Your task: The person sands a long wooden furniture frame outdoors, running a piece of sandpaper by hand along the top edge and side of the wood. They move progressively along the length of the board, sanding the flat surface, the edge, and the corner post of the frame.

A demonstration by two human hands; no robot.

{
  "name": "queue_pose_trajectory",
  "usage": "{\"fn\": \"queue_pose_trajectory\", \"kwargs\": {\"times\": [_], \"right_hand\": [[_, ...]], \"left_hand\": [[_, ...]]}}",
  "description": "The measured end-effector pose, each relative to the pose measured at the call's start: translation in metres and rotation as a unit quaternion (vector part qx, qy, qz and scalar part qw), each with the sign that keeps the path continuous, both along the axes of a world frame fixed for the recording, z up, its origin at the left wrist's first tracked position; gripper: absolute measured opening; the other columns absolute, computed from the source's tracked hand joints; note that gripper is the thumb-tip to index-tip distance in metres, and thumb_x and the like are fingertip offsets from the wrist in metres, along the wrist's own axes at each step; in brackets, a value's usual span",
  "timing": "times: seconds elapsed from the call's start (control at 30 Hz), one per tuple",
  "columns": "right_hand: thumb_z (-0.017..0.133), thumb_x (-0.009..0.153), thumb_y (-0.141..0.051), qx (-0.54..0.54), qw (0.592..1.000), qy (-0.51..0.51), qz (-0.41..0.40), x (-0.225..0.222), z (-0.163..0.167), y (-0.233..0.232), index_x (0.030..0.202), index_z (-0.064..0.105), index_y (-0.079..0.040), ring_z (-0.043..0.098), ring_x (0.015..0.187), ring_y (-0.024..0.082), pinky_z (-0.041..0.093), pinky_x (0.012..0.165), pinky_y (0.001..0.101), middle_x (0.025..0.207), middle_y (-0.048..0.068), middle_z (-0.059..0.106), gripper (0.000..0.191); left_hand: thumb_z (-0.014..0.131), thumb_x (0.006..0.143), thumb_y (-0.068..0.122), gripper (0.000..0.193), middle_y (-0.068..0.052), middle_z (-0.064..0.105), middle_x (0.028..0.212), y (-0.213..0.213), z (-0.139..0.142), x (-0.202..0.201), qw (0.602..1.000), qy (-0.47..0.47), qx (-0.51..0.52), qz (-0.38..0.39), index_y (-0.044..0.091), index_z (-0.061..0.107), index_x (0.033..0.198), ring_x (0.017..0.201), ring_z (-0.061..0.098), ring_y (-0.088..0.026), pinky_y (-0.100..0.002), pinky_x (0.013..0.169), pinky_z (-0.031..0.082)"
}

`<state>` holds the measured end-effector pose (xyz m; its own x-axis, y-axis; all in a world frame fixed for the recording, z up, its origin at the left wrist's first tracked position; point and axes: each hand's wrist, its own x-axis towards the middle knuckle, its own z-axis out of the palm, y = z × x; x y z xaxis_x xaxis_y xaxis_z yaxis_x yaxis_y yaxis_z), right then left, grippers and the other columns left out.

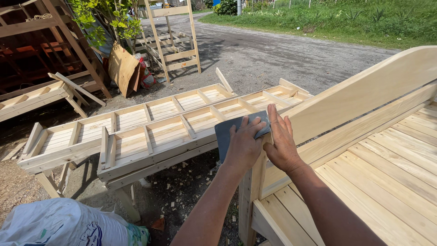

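Head view: at the bottom left of the frame lies a white plastic sack. Low in the centre, both forearms reach up to the corner post of a pale wooden bench that fills the right side. The left hand presses a dark grey sheet of sandpaper flat against the top of that post, fingers curled over the sheet's upper edge and grasping it. The right hand lies just beside it, fingers spread and flat on the bench's curved backrest board, gripping nothing, its thumb side touching the sandpaper's right edge. Wood chips litter the dirt under the hands. Beyond them, across the middle of the frame, two long slatted wooden frames rest side by side on low supports. Farther off, upper left, stand wooden racks and a leaning cardboard sheet. At top centre a ladder-like wooden frame stands on a gravel road, with grass at the upper right.
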<state>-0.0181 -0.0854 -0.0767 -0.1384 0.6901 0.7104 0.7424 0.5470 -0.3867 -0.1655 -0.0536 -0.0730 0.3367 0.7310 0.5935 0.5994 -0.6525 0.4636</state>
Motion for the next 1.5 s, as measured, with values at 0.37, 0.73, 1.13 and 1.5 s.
{"fn": "queue_pose_trajectory", "kwargs": {"times": [0.37,0.73,1.13,1.5], "right_hand": [[0.047,0.062,0.010,-0.004,0.999,0.032,0.014,0.000,0.003,-0.005,0.162,-0.003,-0.006,0.019,0.157,0.034,0.002,0.128,0.0502,0.171,0.019,0.017,0.113],[0.036,0.060,0.019,-0.038,0.999,0.014,-0.036,0.011,0.006,0.007,0.163,0.012,-0.014,0.030,0.147,0.045,0.013,0.127,0.0463,0.160,0.019,0.039,0.111],[0.038,0.061,0.018,-0.033,0.999,0.003,-0.032,0.011,0.008,0.010,0.161,0.026,-0.012,0.043,0.140,0.037,0.014,0.128,0.0484,0.143,0.021,0.054,0.105],[0.039,0.061,0.020,0.020,1.000,-0.008,0.014,0.016,0.010,0.009,0.153,0.041,-0.013,0.043,0.143,0.033,0.015,0.124,0.0499,0.152,0.020,0.050,0.098]], "left_hand": [[0.058,0.093,0.016,0.038,-0.005,0.061,0.143,0.010,0.025,0.014,0.996,0.075,-0.035,0.017,0.013,0.069,0.129,0.147,0.039,-0.028,-0.057,0.120,0.020],[0.057,0.097,0.025,0.038,-0.014,0.069,0.133,0.020,0.041,0.020,0.988,0.087,-0.105,0.071,0.014,0.070,0.131,0.130,0.061,-0.028,-0.049,0.122,0.032],[0.061,0.090,0.017,0.039,-0.020,0.063,0.136,0.019,0.032,0.017,0.998,0.024,-0.012,0.065,0.010,0.071,0.127,0.128,0.056,-0.032,-0.046,0.111,0.036],[0.061,0.090,0.015,0.037,-0.012,0.064,0.142,-0.008,0.001,0.008,0.989,-0.144,0.015,-0.031,0.017,0.072,0.126,0.141,0.050,-0.033,-0.052,0.117,0.033]]}}
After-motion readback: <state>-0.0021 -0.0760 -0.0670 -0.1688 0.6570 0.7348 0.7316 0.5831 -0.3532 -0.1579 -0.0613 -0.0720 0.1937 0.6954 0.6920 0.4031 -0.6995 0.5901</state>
